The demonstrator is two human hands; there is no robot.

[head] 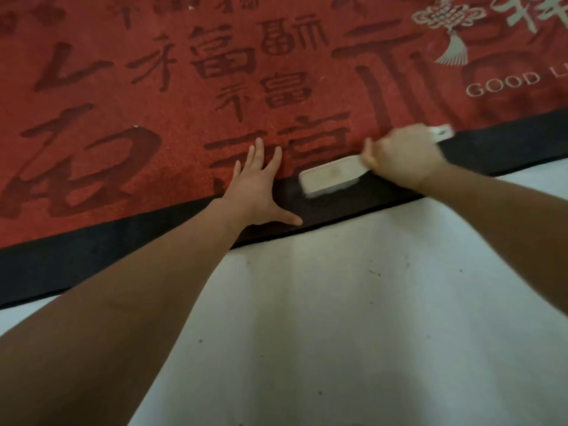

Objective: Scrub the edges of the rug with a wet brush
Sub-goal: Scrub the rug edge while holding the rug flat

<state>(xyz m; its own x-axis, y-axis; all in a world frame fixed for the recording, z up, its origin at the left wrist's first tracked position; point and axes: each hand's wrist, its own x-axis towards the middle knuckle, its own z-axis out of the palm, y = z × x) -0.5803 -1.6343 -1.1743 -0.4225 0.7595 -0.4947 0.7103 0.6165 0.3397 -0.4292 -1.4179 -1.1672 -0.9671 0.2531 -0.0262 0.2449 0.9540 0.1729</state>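
A red rug (129,96) with dark characters fills the upper part of the head view; a black border (76,256) runs along its near edge. My left hand (258,186) lies flat with spread fingers, pressing on the rug where red meets black. My right hand (402,161) grips the handle of a white scrubbing brush (332,176). The brush's bristles rest on the black border just right of my left thumb. The handle's end sticks out past my right hand at the upper right. The right hand and brush look motion-blurred.
A white tiled floor (353,318) with small dark specks lies in front of the rug's edge. Pale printed lettering and a knot ornament (445,23) sit on the rug at the upper right.
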